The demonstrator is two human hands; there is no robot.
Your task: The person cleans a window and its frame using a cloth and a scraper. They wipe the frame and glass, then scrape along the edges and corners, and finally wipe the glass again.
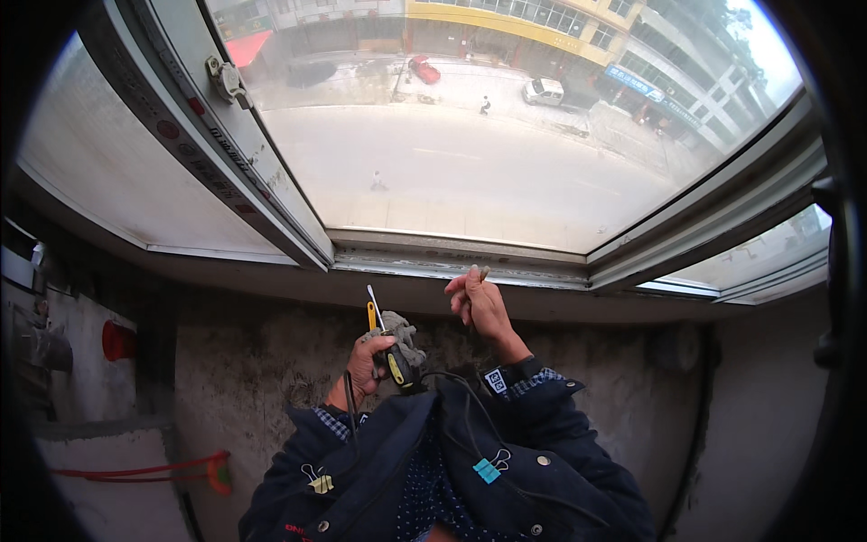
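Note:
My left hand (363, 363) is closed around a screwdriver (399, 369) with a black and yellow handle, its metal shaft pointing up toward the window. In the same grip are a crumpled grey cloth (403, 334) and a slim yellow-handled tool (371, 313), whose lower part is hidden. My right hand (483, 305) is raised just in front of the window sill (433, 262). Its thumb and forefinger are pinched on a small brownish piece (485, 272), too small to name. The other fingers curl loosely below.
A window pane (433, 181) with metal frames spans the front, overlooking a street. A latch (226, 81) sits on the left frame. At left are a red container (117, 341) and a red cord (135, 473). A roundish object (675, 348) stands at the right.

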